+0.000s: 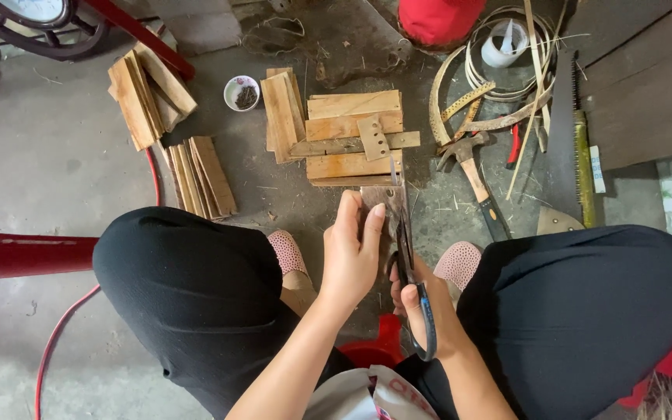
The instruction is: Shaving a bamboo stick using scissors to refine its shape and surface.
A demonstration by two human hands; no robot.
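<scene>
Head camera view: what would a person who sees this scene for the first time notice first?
At the centre, the left hand holds a thin flat piece upright while the right hand works large scissors along it, between two black-clad knees. Just beyond lies a stack of wooden slats, with more slats to the left. To the right lie a hammer and a hand saw on the concrete floor.

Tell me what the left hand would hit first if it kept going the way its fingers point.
Probably the stack of wood boards just beyond the left hand, whose fingers point up the picture along a thin strip; depth is unclear.
</scene>
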